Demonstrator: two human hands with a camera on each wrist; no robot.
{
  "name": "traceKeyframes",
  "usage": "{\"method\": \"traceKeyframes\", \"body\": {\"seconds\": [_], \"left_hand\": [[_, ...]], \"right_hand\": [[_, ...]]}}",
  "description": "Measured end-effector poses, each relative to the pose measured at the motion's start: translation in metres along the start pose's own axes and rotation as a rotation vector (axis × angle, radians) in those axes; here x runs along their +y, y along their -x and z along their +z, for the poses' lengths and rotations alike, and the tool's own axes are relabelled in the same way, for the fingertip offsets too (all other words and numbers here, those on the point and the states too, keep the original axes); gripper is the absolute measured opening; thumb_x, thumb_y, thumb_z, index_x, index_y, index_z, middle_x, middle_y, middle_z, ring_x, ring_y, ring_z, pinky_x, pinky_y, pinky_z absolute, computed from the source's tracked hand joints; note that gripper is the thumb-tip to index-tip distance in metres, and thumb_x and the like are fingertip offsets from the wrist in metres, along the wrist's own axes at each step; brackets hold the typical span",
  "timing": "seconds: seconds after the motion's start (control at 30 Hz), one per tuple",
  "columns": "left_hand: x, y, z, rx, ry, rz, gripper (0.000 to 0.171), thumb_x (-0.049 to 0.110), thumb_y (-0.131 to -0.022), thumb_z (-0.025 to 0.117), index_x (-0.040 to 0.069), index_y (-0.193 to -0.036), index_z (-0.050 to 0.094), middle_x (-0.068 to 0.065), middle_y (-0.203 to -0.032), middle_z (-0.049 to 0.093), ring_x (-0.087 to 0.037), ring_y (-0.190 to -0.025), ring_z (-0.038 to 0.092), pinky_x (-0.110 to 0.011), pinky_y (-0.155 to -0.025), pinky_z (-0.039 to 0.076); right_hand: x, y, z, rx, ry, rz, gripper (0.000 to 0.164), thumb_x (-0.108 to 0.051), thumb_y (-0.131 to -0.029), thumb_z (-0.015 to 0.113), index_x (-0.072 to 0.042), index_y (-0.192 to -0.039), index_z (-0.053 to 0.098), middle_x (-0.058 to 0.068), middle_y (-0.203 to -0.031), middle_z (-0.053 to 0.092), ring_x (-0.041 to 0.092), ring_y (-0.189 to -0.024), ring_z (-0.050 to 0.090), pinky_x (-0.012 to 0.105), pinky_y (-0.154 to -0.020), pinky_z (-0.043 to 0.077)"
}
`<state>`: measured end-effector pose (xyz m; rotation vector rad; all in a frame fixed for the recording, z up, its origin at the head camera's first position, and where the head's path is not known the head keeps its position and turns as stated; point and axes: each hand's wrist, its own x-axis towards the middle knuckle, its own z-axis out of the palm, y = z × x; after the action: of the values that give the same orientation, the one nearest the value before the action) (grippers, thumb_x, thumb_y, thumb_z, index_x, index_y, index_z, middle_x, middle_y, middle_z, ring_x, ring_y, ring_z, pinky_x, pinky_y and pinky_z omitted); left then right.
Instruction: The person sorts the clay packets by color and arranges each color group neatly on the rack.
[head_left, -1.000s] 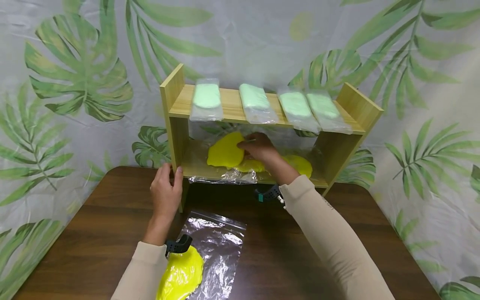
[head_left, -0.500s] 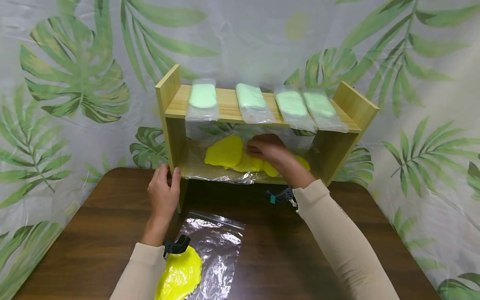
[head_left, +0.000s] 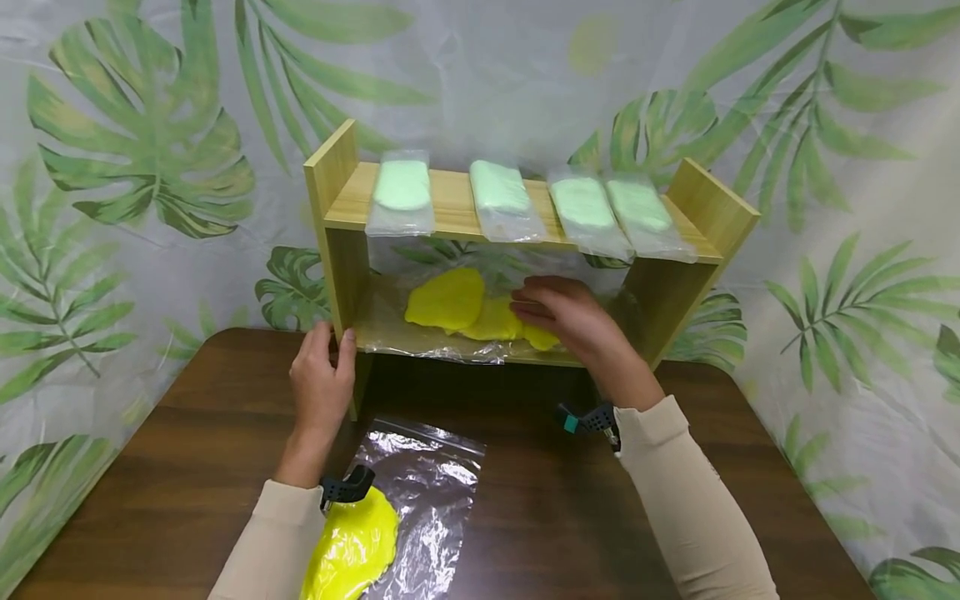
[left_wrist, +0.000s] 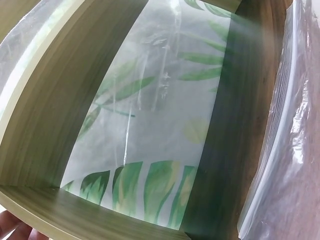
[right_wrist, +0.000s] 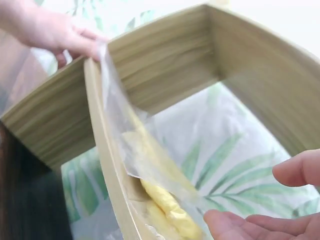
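My left hand (head_left: 321,382) holds the left side panel of a small two-tier wooden shelf (head_left: 337,225), thumb in front and fingers round its outer edge. In the right wrist view that hand (right_wrist: 55,30) is on the panel's edge too. My right hand (head_left: 573,321) is over the lower tier, thumb and fingers apart with nothing between them. Beside its fingertips lie overlapping clear bags of soft, flat yellow stuff (head_left: 446,300). The right wrist view shows a yellow bag (right_wrist: 172,207) close to the fingertips (right_wrist: 217,220); whether they touch, I cannot tell.
Several clear bags of pale green stuff (head_left: 402,185) lie along the top tier. On the dark wooden table (head_left: 570,517), near my left forearm, is a zip bag (head_left: 431,500) with a yellow mass (head_left: 352,542). A leaf-patterned cloth (head_left: 495,75) hangs behind.
My right hand has let go of the left yellow bag on the lower tier and drawn back to the right, its fingers opening. The left hand has kept its hold on the panel.
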<state>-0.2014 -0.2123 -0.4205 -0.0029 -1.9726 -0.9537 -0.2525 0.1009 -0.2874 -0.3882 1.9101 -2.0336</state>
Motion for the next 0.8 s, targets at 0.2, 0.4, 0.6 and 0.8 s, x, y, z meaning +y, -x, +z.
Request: {"method": "traceKeyframes", "body": {"seconds": [0.2, 0.4, 0.6, 0.8], "left_hand": [[0.002, 0.001, 0.002, -0.003, 0.0, -0.004, 0.024, 0.023, -0.097, 0.057, -0.001, -0.096, 0.058, -0.016, -0.08, 0.056, -0.036, -0.067, 0.054, -0.046, -0.061, 0.041], [0.001, 0.001, 0.003, 0.001, 0.001, 0.004, 0.025, 0.022, -0.096, 0.057, -0.002, -0.097, 0.058, -0.018, -0.083, 0.057, -0.039, -0.072, 0.056, -0.049, -0.064, 0.042], [-0.001, 0.0, 0.002, 0.016, -0.002, 0.01, 0.024, 0.021, -0.096, 0.056, -0.002, -0.096, 0.057, -0.018, -0.081, 0.056, -0.038, -0.071, 0.055, -0.049, -0.064, 0.041], [-0.001, -0.001, 0.001, 0.018, -0.012, 0.019, 0.023, 0.021, -0.096, 0.056, -0.002, -0.094, 0.057, -0.017, -0.079, 0.055, -0.037, -0.07, 0.054, -0.048, -0.063, 0.039]], "right_hand": [[0.006, 0.022, -0.012, 0.016, -0.052, -0.094, 0.052, -0.016, -0.1, 0.051, 0.005, -0.144, 0.032, 0.027, -0.143, 0.038, 0.038, -0.13, 0.044, 0.041, -0.105, 0.037], [0.011, 0.044, -0.024, 0.051, -0.04, -0.148, 0.053, -0.021, -0.099, 0.055, 0.003, -0.143, 0.037, 0.027, -0.143, 0.04, 0.033, -0.127, 0.049, 0.038, -0.102, 0.041], [0.017, 0.061, -0.03, 0.131, -0.065, -0.187, 0.056, -0.02, -0.099, 0.055, 0.007, -0.143, 0.033, 0.023, -0.137, 0.049, 0.025, -0.119, 0.058, 0.036, -0.099, 0.042], [0.027, 0.079, -0.032, 0.173, -0.061, -0.248, 0.059, -0.019, -0.099, 0.054, 0.01, -0.144, 0.029, 0.023, -0.139, 0.047, 0.027, -0.121, 0.056, 0.035, -0.098, 0.042]]}}
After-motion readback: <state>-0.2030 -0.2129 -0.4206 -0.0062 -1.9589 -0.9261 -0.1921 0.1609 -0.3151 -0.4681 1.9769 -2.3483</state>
